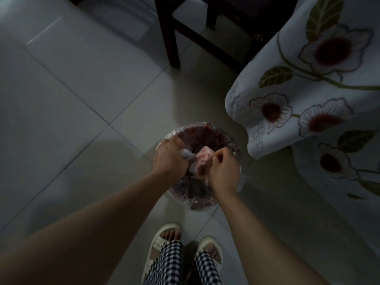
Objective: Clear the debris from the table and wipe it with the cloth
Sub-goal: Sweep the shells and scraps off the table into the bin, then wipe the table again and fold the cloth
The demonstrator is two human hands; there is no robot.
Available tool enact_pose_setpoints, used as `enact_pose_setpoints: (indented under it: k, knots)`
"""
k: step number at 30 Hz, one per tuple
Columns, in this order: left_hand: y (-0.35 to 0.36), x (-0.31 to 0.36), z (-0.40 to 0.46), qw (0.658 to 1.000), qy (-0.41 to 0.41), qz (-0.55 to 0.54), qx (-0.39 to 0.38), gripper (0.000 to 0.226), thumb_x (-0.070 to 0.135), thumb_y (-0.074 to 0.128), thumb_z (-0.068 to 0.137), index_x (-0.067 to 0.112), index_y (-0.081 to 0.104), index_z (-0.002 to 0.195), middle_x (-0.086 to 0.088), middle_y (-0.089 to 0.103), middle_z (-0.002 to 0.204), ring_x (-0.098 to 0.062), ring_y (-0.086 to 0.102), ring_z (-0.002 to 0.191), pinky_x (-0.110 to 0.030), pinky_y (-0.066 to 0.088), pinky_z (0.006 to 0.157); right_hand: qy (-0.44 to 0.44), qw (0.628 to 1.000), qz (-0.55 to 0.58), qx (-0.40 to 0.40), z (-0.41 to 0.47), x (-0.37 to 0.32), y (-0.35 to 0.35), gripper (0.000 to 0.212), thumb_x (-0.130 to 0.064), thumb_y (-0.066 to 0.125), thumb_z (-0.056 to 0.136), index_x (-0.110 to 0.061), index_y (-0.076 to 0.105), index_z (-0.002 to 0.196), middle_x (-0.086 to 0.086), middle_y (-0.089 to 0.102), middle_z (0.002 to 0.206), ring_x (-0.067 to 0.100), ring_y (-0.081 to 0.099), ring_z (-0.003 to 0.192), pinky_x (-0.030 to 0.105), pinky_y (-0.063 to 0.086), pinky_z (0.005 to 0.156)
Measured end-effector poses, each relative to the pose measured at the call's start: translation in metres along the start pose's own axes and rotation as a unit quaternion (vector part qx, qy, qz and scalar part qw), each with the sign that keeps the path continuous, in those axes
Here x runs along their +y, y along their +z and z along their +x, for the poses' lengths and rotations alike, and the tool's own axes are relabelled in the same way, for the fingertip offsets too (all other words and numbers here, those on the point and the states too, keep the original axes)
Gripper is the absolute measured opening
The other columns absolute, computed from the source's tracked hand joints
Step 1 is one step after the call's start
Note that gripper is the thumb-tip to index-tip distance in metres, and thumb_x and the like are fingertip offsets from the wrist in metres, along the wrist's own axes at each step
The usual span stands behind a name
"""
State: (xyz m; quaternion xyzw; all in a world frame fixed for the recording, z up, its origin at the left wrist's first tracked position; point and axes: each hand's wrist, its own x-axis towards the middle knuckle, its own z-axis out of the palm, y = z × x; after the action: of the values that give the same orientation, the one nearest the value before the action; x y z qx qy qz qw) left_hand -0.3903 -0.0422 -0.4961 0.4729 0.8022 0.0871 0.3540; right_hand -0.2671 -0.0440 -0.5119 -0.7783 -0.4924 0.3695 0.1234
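Head view, dim and slightly blurred: nearest the camera, 2 feet in pale open sandals (164,243) are planted on the floor, with checked trouser legs (170,264) above them. 2 bare forearms are stretched forward and down over a round bin (205,136) lined with a clear plastic bag, which is set on the floor just beyond the feet. The left hand (169,159) is curled round a small crumpled grey cloth (43,155) at the bin's left rim. The right hand (223,169) is pinched on a pale pink crumpled piece of debris (203,159), held above the bin's dark inside; what else lies inside cannot be made out. The floor (82,99) is laid with large pale glossy tiles, crossed by thin dark joints. To the right, the table is draped in a white tablecloth (308,89) printed with dark red flowers and olive leaves, its edge hanging down beside the bin. Farthest off, the dark wooden legs and rails of a chair (172,38) are seen at the top.
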Motion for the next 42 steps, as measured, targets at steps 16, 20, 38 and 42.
enact_pose_setpoints:
  k: [16,20,38,42]
  knots:
    - [-0.159,0.121,-0.083,0.954,0.036,-0.222,-0.199,0.021,0.005,0.051,0.084,0.019,0.065,0.093,-0.002,0.061,0.085,-0.014,0.055,0.074,-0.021,0.042,0.063,-0.048,0.930,0.305,-0.201,-0.093,-0.118,-0.170,0.019,-0.006,0.047,0.095,-0.011,0.061,0.082,0.006,0.063,0.074,0.012,0.056,0.066,0.017,0.046,0.052]
    - [-0.205,0.148,-0.108,0.955,0.045,-0.236,-0.172,0.024,0.010,0.059,0.079,0.018,0.052,0.057,0.002,0.053,0.059,-0.004,0.049,0.050,-0.011,0.038,0.046,-0.036,0.929,0.316,-0.189,-0.116,-0.148,-0.212,0.018,-0.009,0.046,0.095,-0.006,0.064,0.097,0.008,0.069,0.091,0.013,0.064,0.080,0.019,0.052,0.067]
    - [-0.328,0.311,-0.178,0.904,0.218,-0.286,-0.231,0.009,0.020,0.067,0.085,0.014,0.067,0.078,-0.004,0.068,0.079,-0.015,0.064,0.075,-0.030,0.051,0.075,-0.123,0.895,0.414,-0.110,-0.172,-0.205,-0.417,0.024,-0.007,0.076,0.065,-0.008,0.052,0.066,0.008,0.060,0.067,0.015,0.060,0.065,0.023,0.052,0.059]
    - [-0.328,0.352,-0.187,0.902,0.231,-0.270,-0.245,0.020,0.015,0.068,0.084,0.006,0.067,0.102,-0.008,0.070,0.092,-0.018,0.067,0.083,-0.030,0.053,0.082,-0.089,0.855,0.496,-0.124,-0.174,-0.193,-0.463,0.013,-0.005,0.066,0.068,-0.010,0.055,0.064,0.003,0.065,0.069,0.018,0.063,0.071,0.031,0.051,0.070]
